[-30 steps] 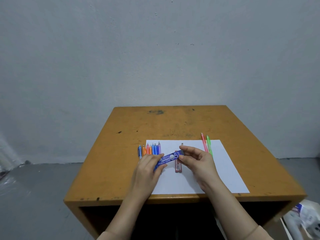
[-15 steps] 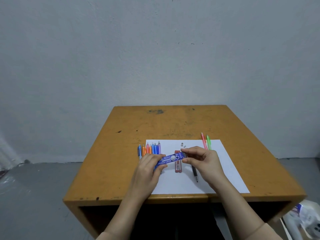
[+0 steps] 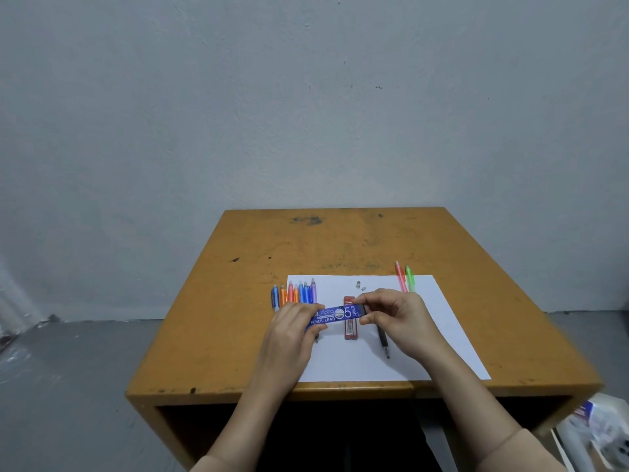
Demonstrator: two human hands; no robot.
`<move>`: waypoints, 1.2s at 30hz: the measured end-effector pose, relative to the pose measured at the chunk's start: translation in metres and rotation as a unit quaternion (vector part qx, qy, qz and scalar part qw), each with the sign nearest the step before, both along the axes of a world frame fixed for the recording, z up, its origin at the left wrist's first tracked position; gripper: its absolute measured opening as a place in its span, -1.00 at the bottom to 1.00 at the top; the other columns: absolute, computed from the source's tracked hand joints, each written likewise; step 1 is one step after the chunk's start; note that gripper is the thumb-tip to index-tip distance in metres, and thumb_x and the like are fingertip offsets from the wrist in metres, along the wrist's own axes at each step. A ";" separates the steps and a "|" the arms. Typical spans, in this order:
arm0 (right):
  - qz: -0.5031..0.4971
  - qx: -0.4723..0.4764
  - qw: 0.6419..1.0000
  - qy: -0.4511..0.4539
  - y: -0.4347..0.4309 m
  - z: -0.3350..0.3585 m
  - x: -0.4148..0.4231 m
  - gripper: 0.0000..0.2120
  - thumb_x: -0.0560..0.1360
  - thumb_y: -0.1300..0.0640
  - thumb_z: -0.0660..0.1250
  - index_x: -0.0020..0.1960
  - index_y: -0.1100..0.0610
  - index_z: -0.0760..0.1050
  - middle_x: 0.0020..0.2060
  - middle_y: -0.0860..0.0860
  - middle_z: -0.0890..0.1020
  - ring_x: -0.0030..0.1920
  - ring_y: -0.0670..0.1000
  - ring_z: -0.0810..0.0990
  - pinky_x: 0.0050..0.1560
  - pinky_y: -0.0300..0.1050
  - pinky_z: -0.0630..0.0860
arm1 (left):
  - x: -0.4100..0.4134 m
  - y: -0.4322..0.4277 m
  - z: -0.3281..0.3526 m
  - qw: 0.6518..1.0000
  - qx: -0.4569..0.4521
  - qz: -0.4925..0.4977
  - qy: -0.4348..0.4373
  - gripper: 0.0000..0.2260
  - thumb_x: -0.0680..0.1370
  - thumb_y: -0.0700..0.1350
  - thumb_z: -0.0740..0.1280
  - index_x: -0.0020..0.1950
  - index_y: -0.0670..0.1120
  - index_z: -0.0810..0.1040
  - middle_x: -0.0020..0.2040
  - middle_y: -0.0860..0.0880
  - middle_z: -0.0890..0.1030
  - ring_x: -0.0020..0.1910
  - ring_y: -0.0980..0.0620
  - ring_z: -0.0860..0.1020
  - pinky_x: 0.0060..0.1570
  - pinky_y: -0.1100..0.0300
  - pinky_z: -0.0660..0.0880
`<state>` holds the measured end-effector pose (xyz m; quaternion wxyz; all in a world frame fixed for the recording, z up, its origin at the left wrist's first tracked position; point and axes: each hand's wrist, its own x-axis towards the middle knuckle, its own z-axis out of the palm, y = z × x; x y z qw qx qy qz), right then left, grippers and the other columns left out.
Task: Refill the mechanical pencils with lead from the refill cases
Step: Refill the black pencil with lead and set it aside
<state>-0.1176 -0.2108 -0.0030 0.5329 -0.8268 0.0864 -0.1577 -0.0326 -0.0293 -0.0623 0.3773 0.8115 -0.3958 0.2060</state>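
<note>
lead case [image 3: 335, 315], flat blue, probably plastic: left hand [image 3: 289, 330] grips, right hand [image 3: 398, 318] pinches.

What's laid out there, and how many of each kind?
Mechanical pencils: 10 (left row of seven, pink pencil, green pencil, black pencil)
Lead refill cases: 2 (blue case, red case)
Small caps: 2
Paper sheet: 1
Total: 15

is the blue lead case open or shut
Cannot tell: the right hand pinches the blue lead case at one end, covering it; the left hand grips the other end.
</note>
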 end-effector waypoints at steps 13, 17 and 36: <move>0.011 -0.038 0.999 -0.006 -0.001 -0.003 0.001 -0.71 0.50 0.40 0.29 0.09 0.12 0.63 -0.11 -0.06 0.65 -0.06 -0.27 0.55 -0.10 -0.38 0.51 | -0.001 0.001 -0.001 1.000 -0.004 0.008 0.014 -0.76 0.53 -0.12 0.33 0.16 -0.18 0.57 0.01 -0.03 0.60 0.04 0.19 0.41 -0.03 0.28 0.43; 0.001 -0.016 0.999 -0.042 0.001 -0.005 0.001 -0.65 0.54 0.45 0.19 0.00 0.10 0.64 -0.21 0.03 0.63 -0.25 -0.19 0.55 -0.15 -0.35 0.50 | 0.000 0.001 -0.001 1.000 -0.006 0.005 0.014 -0.76 0.54 -0.08 0.33 0.16 -0.15 0.57 0.01 0.00 0.59 0.04 0.19 0.42 -0.01 0.28 0.44; -0.022 0.208 0.973 -0.096 0.035 0.002 0.002 -0.79 0.51 0.35 0.31 0.02 0.08 0.58 -0.09 -0.08 0.71 -0.02 -0.11 0.65 -0.05 -0.28 0.56 | -0.008 -0.001 0.014 0.999 -0.003 -0.016 0.046 -0.58 0.49 0.22 0.26 0.23 0.01 0.56 0.02 0.20 0.58 0.05 0.26 0.45 0.04 0.34 0.36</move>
